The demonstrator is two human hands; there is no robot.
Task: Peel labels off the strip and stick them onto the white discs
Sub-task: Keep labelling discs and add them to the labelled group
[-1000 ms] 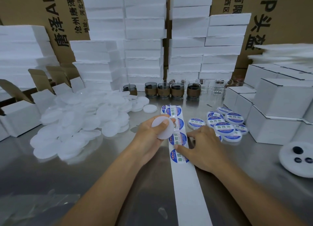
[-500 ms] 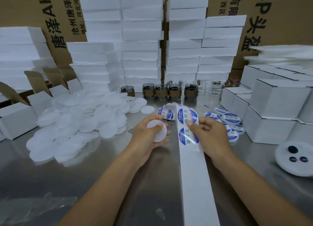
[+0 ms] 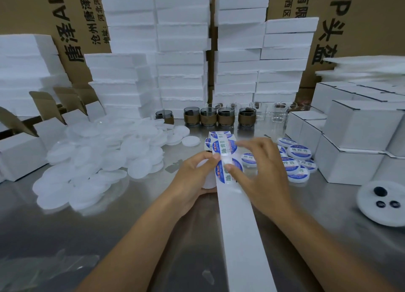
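Steel tabletop: your left hand grips the white round disc, nine o'clock of the white paper strip. Your right hand pinches a round blue label; peel slowly.

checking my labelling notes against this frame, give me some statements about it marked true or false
1. The left hand holds a plain white round disc. True.
2. The pile of unlabelled white discs lies right of the white paper strip of blue round labels. False: it lies to the left, and the labelled discs lie to the right.
3. The right hand grips the strip. True.
4. The brown-banded glass jars stand nearer the camera than the hands. False: they stand beyond the hands, in front of the white foam blocks.
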